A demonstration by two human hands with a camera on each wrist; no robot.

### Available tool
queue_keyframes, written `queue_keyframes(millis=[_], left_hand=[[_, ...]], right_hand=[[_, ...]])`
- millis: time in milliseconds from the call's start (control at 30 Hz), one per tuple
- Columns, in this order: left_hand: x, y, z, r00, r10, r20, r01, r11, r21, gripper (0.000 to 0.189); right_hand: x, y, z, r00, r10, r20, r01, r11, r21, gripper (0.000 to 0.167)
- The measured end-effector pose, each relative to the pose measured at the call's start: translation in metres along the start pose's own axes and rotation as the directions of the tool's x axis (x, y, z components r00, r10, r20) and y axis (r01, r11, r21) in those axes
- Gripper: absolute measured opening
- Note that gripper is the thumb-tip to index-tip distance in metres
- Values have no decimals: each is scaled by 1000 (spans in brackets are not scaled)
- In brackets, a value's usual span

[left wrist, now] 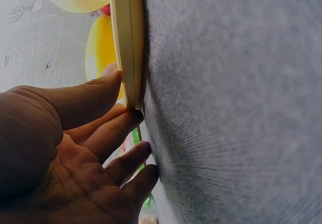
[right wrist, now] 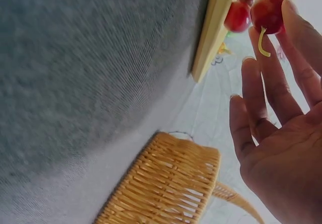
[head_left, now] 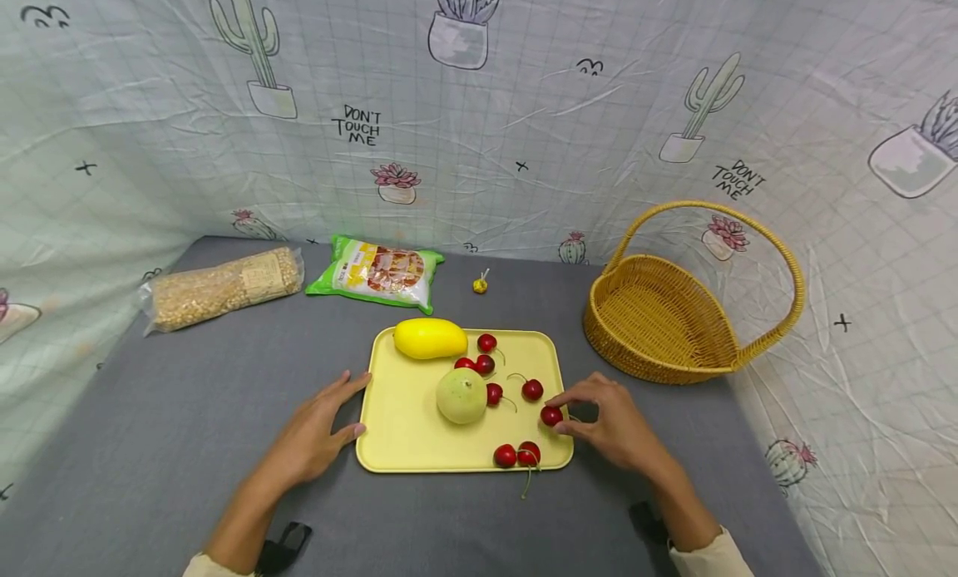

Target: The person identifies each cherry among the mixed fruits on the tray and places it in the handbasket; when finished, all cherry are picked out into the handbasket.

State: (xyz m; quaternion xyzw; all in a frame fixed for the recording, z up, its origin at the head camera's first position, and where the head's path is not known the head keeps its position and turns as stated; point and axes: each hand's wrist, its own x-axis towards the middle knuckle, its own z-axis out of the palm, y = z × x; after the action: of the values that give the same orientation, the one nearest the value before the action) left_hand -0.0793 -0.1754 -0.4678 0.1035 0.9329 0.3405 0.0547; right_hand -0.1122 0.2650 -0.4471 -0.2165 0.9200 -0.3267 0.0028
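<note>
My right hand (head_left: 608, 419) is at the right edge of a yellow tray (head_left: 400, 440), pinching a red cherry (right wrist: 267, 13) between thumb and fingers. A short stem hangs from that cherry in the right wrist view. On the tray's left side, my left hand (head_left: 310, 434) touches the edge with thumb and fingertips. A yellow mango (head_left: 430, 339) lies at the tray's back left, and a round pale-green pear (head_left: 461, 396) sits near its middle. Several other cherries (head_left: 532, 389) are spread over the tray's right half, two of them at the front edge.
A wicker basket (head_left: 659, 357) with a tall handle stands to the right, behind my right hand. At the back left lie a bag of beige beans (head_left: 224, 288) and a green-edged food packet (head_left: 382, 271). A small yellow lollipop (head_left: 480, 285) lies behind the tray.
</note>
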Motion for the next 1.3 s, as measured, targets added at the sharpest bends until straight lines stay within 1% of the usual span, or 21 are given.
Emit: queue_keyframes(millis=[167,433,500,667,900,1167,1300], left_hand=[[0,1,0,1000,-12,15,12,1000,6,74],[0,1,0,1000,-12,20,12,1000,6,74],[0,1,1,1000,-13,21,13,1000,6,74],[-1,1,0,1000,-16,26,16,1000,0,74],[-1,1,0,999,-14,33,14,1000,-8,74],[0,1,1,1000,-7,30,8,1000,-16,74],[0,1,2,1000,-2,24,3,1000,-20,73]], right_hand=[[3,1,-7,999,1,-39,-2,1000,-15,34],[10,4,-19,987,-60,-151,58,998,-12,39],[12,4,-22,986,-47,-162,46,999,-9,39],[17,6,-31,985,9,-174,-12,1000,-16,38],[21,12,-44,974,45,-223,-57,997,-45,36],[28,22,-64,960,89,-267,-92,996,1,34],[33,30,-73,950,88,-299,-90,996,6,31]])
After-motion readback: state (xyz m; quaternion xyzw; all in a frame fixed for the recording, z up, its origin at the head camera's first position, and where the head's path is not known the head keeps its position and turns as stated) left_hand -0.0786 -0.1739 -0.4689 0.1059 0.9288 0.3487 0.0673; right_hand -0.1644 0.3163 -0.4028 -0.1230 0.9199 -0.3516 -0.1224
